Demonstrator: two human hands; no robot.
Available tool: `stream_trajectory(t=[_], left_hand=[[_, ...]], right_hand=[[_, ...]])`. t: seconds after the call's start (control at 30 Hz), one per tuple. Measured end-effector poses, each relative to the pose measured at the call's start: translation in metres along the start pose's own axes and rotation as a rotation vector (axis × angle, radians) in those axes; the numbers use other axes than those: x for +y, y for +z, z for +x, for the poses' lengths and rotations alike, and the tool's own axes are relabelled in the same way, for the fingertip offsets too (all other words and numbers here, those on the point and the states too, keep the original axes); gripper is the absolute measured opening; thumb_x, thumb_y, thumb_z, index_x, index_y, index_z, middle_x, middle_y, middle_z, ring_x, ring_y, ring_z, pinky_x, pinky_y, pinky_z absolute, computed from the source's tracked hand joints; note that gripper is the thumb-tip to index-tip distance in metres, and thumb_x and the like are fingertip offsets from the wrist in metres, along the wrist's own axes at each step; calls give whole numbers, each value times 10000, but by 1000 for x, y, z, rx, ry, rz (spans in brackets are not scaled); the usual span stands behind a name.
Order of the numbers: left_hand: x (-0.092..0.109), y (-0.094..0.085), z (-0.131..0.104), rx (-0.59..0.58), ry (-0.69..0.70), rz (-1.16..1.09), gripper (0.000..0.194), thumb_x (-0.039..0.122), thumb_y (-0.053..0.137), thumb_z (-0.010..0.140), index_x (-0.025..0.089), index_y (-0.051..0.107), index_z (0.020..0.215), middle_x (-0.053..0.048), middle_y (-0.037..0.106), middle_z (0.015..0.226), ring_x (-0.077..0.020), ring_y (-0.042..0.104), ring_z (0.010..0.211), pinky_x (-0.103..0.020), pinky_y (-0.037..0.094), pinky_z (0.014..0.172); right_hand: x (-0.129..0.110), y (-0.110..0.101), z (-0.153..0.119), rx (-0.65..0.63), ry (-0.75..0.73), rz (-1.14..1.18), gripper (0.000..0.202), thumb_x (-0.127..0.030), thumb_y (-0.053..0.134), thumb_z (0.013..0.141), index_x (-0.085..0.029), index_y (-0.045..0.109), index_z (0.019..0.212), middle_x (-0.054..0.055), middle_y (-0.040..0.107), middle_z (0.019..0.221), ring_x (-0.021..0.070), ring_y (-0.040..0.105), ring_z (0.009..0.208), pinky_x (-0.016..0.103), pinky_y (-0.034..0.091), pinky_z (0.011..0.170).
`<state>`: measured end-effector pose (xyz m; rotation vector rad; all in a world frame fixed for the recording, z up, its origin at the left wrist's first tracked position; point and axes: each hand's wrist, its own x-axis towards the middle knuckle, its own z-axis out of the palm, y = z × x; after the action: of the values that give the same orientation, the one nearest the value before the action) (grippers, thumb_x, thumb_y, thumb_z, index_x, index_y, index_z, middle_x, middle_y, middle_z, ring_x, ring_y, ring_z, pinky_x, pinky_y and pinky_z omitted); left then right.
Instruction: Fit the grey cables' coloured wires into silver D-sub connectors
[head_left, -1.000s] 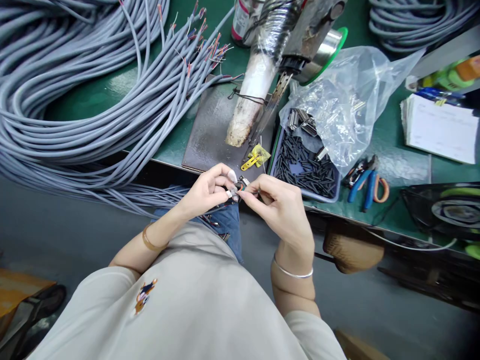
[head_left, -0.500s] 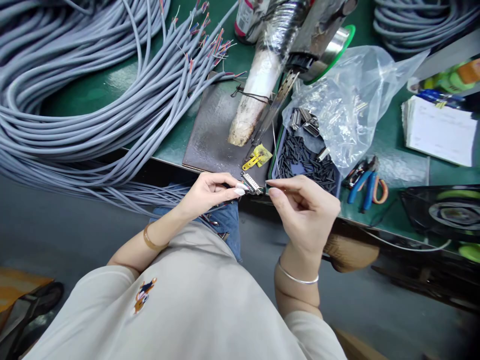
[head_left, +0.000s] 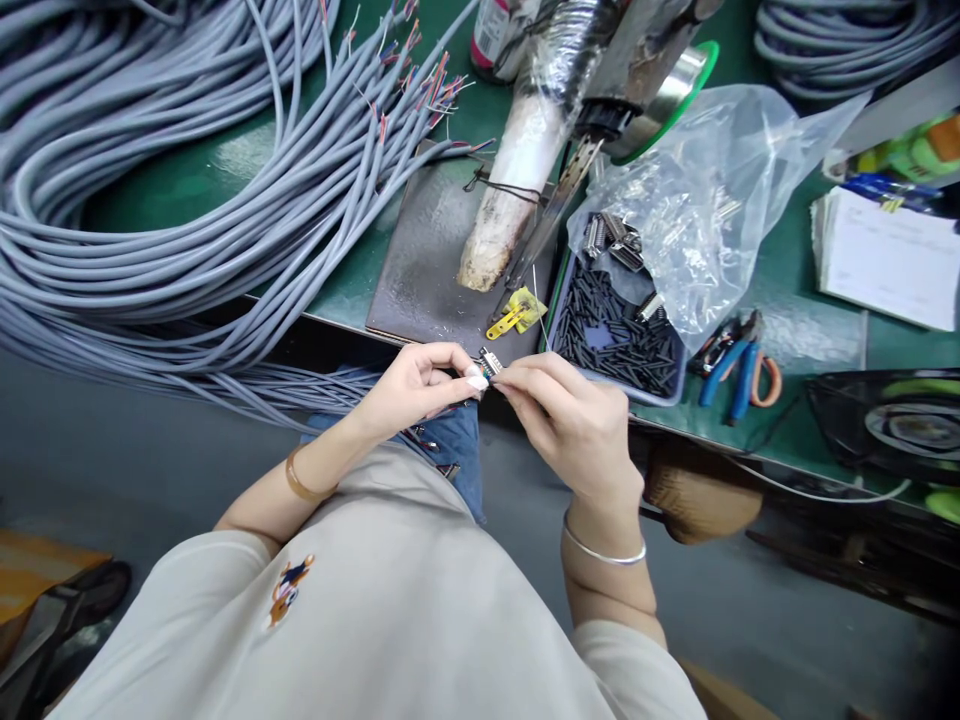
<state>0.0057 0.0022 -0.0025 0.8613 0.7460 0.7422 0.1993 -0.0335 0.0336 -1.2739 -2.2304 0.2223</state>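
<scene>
The little metal connector (head_left: 491, 362) is held up just off the near edge of the green table (head_left: 157, 195), in front of the dark plate (head_left: 427, 260). The left hand (head_left: 431, 383) has it in a closed thumb-and-finger pinch. The right hand's (head_left: 574, 415) fingers are curled in close at the other end, but I can't tell if they're gripping anything. I'd keep that left pinch steady, wire side visible, and use light fingertip moves. The tub (head_left: 645, 398) of black sleeves sits by the near edge, right of the plate.
</scene>
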Motion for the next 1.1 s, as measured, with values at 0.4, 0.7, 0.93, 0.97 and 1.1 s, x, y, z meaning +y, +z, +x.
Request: stream_trajectory(t=[0.4,0.7,0.93,0.97,1.1], left_hand=[[-1,-3,2,-11,316,112,178,252,842,760,119,724,762,-55,732,824,-91,654,707,-190,527,670],[-9,-2,8,133,291,168,229,305,826,763,123,689,740,-33,704,761,-52,539,582,-161,428,529],[-6,-3,17,226,207,44,299,324,855,713,140,620,714,21,615,678,-11,430,461,-163,330,431],[-6,-3,18,236,207,35,307,324,856,710,143,608,711,25,608,675,-9,423,453,-163,321,422],[-5,-1,22,253,232,16,308,297,867,687,139,603,704,24,613,688,-5,414,475,-156,289,420]], right_hand=[[6,16,-3,47,588,624,263,-393,677,930,-219,769,1104,24,772,821,116,628,581,244,493,541],[3,24,-3,395,522,445,243,-425,669,927,-234,807,988,-27,641,611,89,511,481,238,404,476],[2,27,-10,695,416,401,182,-262,610,972,-259,605,1154,-34,764,810,91,610,452,224,450,434],[2,30,-12,629,432,366,169,-238,610,980,-253,606,1148,-8,794,918,115,709,571,243,550,529],[4,45,-13,451,390,346,67,-196,704,922,-221,661,968,30,806,1028,172,795,934,277,658,799]])
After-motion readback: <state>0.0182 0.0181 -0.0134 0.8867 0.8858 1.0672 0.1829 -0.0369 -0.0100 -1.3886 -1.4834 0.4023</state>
